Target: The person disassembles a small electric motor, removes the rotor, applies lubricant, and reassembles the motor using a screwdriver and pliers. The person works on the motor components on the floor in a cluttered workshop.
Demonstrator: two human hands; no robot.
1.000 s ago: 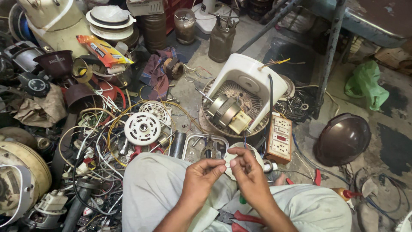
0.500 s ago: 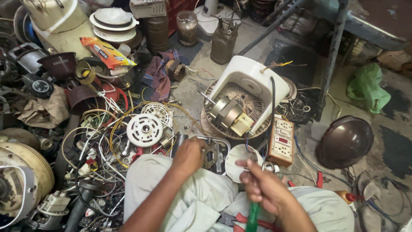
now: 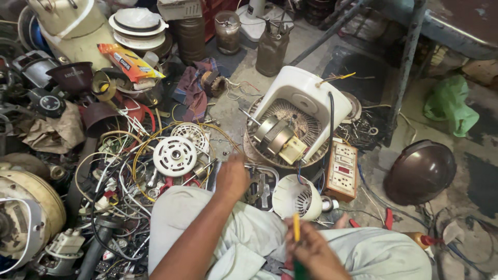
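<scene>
Tangle of wires (image 3: pixel 119 176) at 9 o'clock, white slotted disc (image 3: pixel 175 155) on top of it. Left hand (image 3: pixel 232 178) reaches down into the metal parts tray (image 3: pixel 262 186) at centre; fingers hidden, can't tell their state. Right hand (image 3: pixel 311 249) at 5 o'clock, fingers closed round a yellow-and-green screwdriver (image 3: pixel 296 236), held upright. White motor housing (image 3: pixel 296 197) just above. Opened appliance base with motor (image 3: pixel 295 124) at 12, extension board (image 3: pixel 342 171) at 2.
</scene>
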